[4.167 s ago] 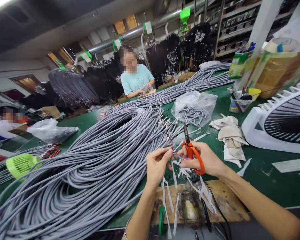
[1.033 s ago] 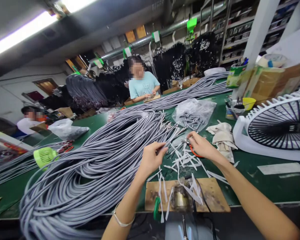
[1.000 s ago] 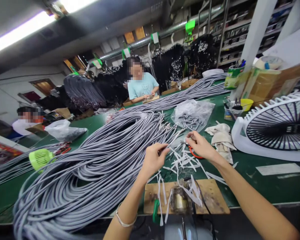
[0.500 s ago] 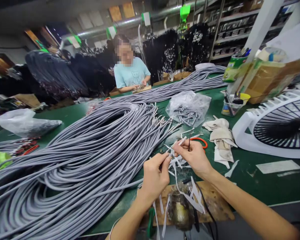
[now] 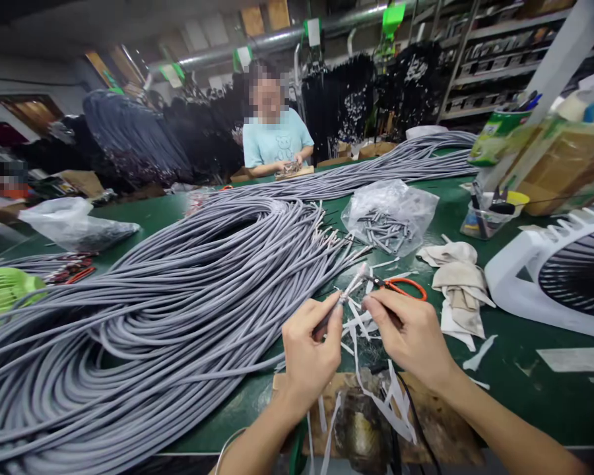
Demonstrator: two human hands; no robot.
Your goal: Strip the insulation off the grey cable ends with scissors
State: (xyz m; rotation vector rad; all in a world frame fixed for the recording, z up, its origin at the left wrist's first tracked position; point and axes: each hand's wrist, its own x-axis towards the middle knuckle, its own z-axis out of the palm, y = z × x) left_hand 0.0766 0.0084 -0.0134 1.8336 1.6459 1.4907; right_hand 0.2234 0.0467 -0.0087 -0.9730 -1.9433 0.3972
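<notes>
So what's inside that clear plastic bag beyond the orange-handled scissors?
Short grey pieces lie heaped in the clear plastic bag. What sits beneath the top layer, or behind the crumpled folds, can't be seen.

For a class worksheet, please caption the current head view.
Left hand holds a cable near its white end, right hand close by; grey cables and scissors lie on a green table.

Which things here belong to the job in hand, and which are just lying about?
Likely the job:
cable end, held in the left hand, with the right hand close to it
coiled grey cables
orange-handled scissors, just beyond the right hand

Probably just lying about:
white fan
crumpled cloth
green can of pens
cardboard box
</notes>
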